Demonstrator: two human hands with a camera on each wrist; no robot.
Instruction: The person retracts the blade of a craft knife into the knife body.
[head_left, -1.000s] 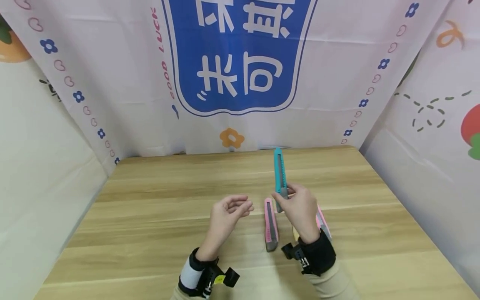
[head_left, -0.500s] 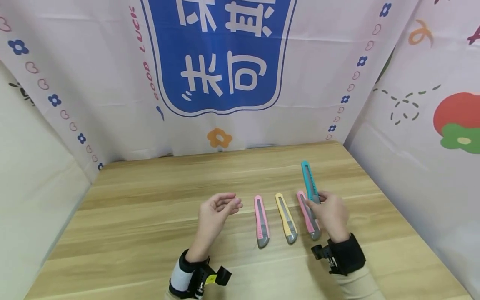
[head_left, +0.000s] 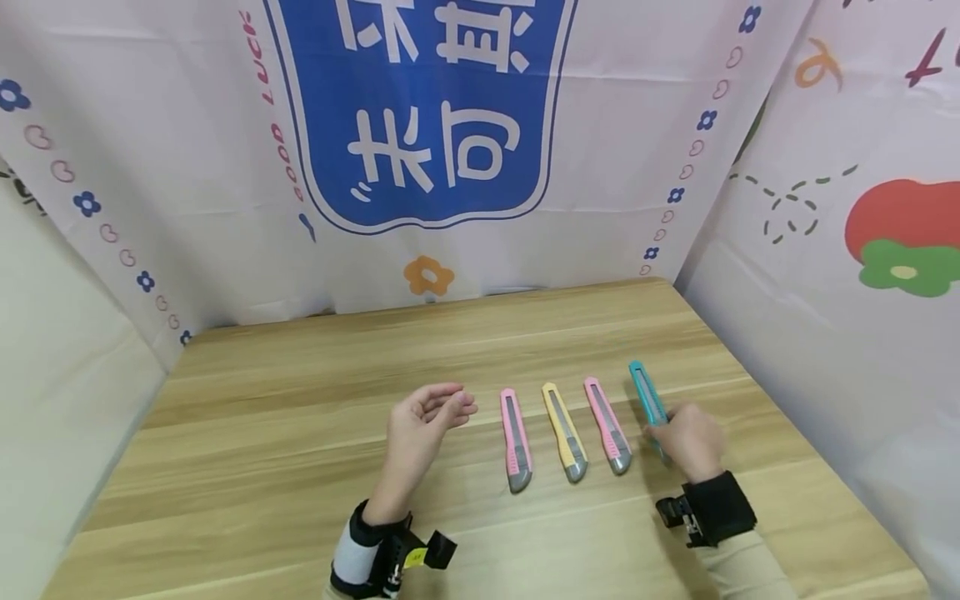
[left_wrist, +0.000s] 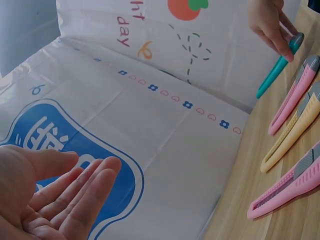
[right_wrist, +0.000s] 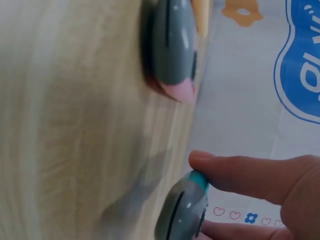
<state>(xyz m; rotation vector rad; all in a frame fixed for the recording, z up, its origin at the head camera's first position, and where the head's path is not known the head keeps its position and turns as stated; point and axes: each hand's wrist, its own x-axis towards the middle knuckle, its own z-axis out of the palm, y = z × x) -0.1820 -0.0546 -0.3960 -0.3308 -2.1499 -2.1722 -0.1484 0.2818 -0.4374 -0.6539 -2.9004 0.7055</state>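
Observation:
A teal box cutter is pinched by the grey end between the thumb and fingers of my right hand, at the right end of a row of cutters. In the right wrist view its grey end shows a shadow beside it on the wood. To its left lie a pink box cutter, a yellow box cutter and another pink box cutter, roughly parallel. My left hand hovers left of the row, fingers loosely bent and holding nothing.
The wooden tabletop spreads wide to the left and in front of the cutters. A printed white cloth hangs behind the table, and another cloth wall closes off the right side.
My right hand has carried the teal box cutter rightward over the other cutters and down beside the right pink one. The head view has turned right. My left hand keeps its pose.

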